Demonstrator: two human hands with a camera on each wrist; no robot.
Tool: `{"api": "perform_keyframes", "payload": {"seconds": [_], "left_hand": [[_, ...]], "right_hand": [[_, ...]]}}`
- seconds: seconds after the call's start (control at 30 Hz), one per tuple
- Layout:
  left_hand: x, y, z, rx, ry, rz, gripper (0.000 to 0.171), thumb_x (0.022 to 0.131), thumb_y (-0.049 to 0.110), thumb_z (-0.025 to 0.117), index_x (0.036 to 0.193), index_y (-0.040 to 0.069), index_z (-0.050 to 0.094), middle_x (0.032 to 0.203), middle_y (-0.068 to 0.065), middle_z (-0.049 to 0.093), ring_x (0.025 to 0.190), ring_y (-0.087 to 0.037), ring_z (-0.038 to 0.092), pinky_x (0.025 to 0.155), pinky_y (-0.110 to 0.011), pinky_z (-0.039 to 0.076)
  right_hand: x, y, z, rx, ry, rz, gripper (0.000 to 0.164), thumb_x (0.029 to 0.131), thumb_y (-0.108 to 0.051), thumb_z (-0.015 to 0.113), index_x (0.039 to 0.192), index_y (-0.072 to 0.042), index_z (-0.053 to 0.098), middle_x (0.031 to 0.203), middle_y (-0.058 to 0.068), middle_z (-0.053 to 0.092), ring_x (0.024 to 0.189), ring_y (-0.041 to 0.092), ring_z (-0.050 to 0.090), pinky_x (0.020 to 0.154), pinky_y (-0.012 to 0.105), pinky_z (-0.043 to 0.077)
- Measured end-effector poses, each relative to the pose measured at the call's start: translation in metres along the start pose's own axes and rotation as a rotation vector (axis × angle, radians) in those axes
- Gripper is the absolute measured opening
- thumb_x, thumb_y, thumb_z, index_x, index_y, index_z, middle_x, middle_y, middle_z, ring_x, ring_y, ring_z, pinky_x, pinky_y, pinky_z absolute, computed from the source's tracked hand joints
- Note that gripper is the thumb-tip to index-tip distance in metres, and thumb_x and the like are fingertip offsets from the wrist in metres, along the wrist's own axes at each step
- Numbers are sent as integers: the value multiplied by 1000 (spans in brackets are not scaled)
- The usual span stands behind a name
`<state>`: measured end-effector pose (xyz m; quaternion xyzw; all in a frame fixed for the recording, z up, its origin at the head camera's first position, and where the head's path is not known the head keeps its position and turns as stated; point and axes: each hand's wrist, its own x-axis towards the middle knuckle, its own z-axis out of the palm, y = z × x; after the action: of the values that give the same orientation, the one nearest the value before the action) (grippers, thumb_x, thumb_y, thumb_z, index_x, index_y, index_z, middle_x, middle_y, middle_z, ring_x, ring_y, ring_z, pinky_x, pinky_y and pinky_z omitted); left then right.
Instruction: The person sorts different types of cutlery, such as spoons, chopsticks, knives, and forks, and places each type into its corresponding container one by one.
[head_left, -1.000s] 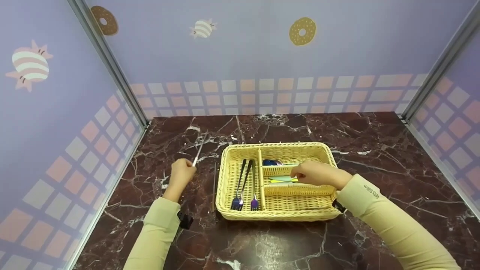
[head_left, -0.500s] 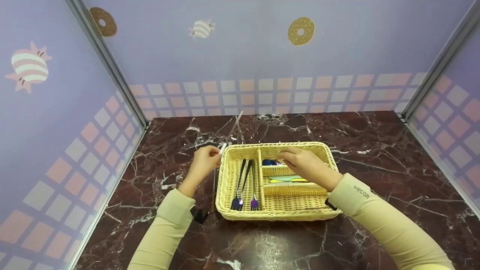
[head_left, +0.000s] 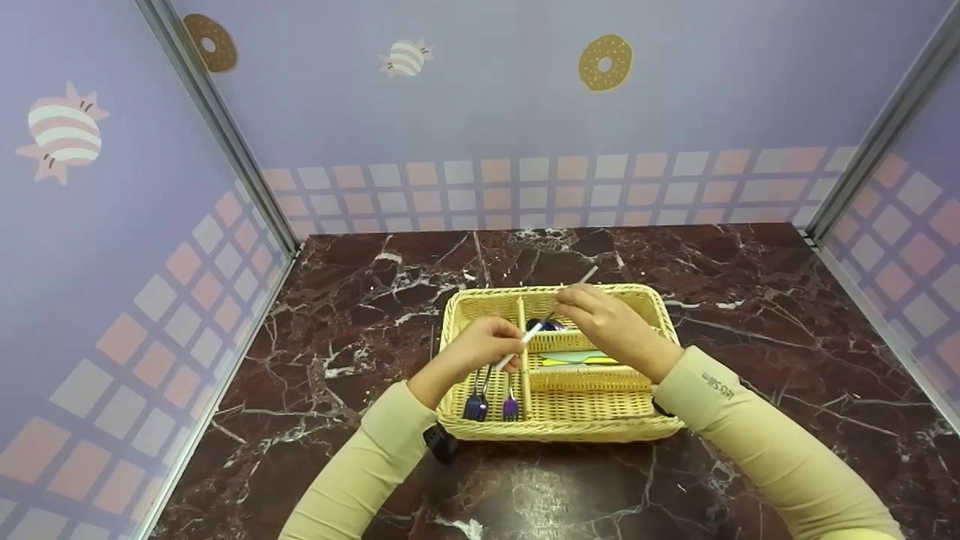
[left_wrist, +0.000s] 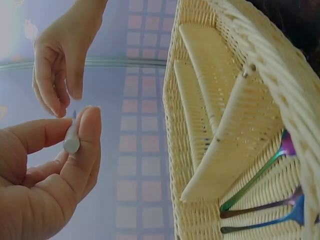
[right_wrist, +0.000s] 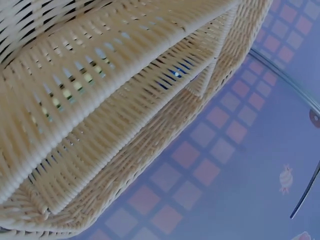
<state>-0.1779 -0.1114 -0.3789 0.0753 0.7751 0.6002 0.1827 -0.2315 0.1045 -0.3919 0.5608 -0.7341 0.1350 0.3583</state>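
Observation:
My left hand [head_left: 474,349] pinches a slim chopstick [head_left: 533,331] between thumb and fingers, above the divided wicker basket [head_left: 555,429]. Its pale, round end faces the left wrist camera, and the thin part slants away to the upper right. Behind it my right hand [head_left: 616,324] hovers over the back compartment, fingers loosely bent. In the left wrist view a gap shows between the right thumb and fingers. In the head view the chopstick overlaps the right fingertips. Below my left hand lie dark and purple forks [head_left: 511,407], their handles partly hidden.
Blue and purple spoons [head_left: 551,325] lie in the back compartment. Knives in mint and yellow [head_left: 574,360] fill the middle one. At the front right of the basket is a thin brown stick [head_left: 637,417]. Patterned wall panels [head_left: 480,112] enclose the dark marble table [head_left: 360,277].
My left hand has carried the chopstick rightward from the table left of the basket to over it. My right hand has moved slightly left and back, from the knives toward the spoons.

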Motion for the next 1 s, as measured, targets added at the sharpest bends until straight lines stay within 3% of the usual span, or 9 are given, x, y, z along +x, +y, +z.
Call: {"api": "perform_keyframes", "payload": {"seconds": [0.17,0.4,0.57,0.67,0.83,0.93,1.0], "left_hand": [[2,-3,6,19,-58,0,17,86,-4,50,98,-14,57,68,-5,55,54,-8,56,59,-25,55],[3,-7,6,43,-113,13,14,87,-3,50,94,-15,56,68,-4,53,53,-8,54,53,-19,49],[4,-10,3,107,-131,56,20,89,2,53,98,-15,58,69,-6,56,53,-7,53,51,-20,48],[4,-11,-4,127,-45,64,27,90,13,56,104,-9,61,76,-9,61,56,-8,54,53,-23,50],[3,-17,-25,68,150,74,39,90,23,57,114,-7,58,93,-20,63,63,-17,59,55,-27,53],[-1,-25,-38,54,226,73,38,91,22,56,115,-8,57,96,-24,61,66,-24,62,54,-26,52],[-3,-33,-46,44,275,70,37,91,19,55,115,-9,57,94,-23,62,65,-24,62,51,-23,50]], "right_hand": [[-5,2,1,-71,-63,-76,24,69,12,60,90,2,65,90,9,58,85,22,56,78,26,50],[-7,2,1,-197,-122,-193,16,75,3,55,88,0,63,84,7,56,74,19,53,66,24,50],[-6,1,0,-223,-215,-186,13,76,1,56,88,-1,63,83,7,57,74,19,54,65,25,51],[-7,0,-1,-150,-295,-102,10,76,1,61,85,-2,62,81,8,58,73,20,56,63,27,51],[-12,2,-1,176,-425,142,16,71,8,59,72,-7,55,66,2,52,56,12,48,48,23,40],[-15,3,-2,342,-547,243,20,67,10,56,66,-9,50,59,-3,44,52,6,36,46,19,31],[-16,3,-2,398,-655,279,18,64,9,57,64,-8,50,57,-3,44,51,6,35,46,18,31]]}}
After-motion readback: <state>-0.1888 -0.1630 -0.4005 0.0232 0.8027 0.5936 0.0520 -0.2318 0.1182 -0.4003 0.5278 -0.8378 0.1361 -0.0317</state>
